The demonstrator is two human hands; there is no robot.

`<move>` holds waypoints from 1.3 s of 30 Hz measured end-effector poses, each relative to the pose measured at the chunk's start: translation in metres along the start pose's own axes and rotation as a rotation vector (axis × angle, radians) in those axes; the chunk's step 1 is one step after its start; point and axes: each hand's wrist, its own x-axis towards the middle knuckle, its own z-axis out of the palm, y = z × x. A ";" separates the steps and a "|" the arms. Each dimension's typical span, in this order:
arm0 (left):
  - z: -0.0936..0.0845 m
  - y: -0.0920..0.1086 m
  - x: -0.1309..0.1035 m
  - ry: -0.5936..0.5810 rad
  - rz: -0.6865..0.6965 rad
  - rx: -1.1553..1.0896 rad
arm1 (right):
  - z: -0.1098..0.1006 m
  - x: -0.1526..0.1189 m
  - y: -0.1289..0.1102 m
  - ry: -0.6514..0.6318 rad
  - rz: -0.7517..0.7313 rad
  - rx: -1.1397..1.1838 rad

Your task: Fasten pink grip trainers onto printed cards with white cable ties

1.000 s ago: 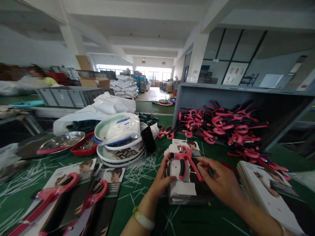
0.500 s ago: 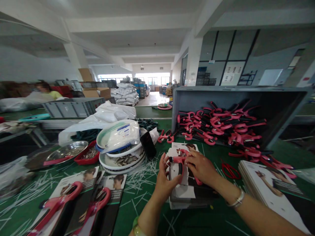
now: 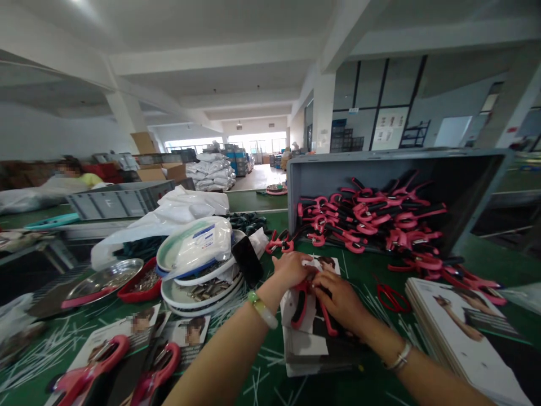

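A pair of pink pliers with black grips (image 3: 299, 313) lies on a stack of printed cards (image 3: 305, 345), its handles spread towards me. My left hand (image 3: 291, 269) reaches over the head of the pliers, fingers bent down onto it. From the right, my right hand (image 3: 337, 296) closes its fingers at the same spot, beside the handle joint. Both sets of fingertips meet there and hide the pliers' head. Any small part between them cannot be made out.
A grey crate (image 3: 473, 208) on its side holds many pink pliers. Carded pliers (image 3: 91, 372) lie front left. White plates (image 3: 190, 304) with metal parts, a black phone (image 3: 247, 262) and a red tray (image 3: 141, 288) stand left. Another card stack (image 3: 469, 338) is right; white strips are scattered about.
My left hand has moved from the left handle up and over the pliers' head. My right hand has stayed close by, fingers drawn in. The view has shifted slightly.
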 end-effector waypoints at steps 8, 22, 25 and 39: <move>0.009 -0.002 -0.012 0.049 0.060 -0.055 | 0.006 0.010 0.012 0.118 0.173 0.159; 0.025 -0.015 -0.023 0.191 0.155 -0.141 | 0.014 0.015 0.009 0.124 0.388 0.230; 0.025 -0.015 -0.025 0.191 0.184 -0.150 | 0.020 0.013 0.012 0.157 0.395 0.220; 0.031 -0.015 -0.026 0.197 0.156 -0.166 | 0.018 0.009 0.011 0.171 0.416 0.271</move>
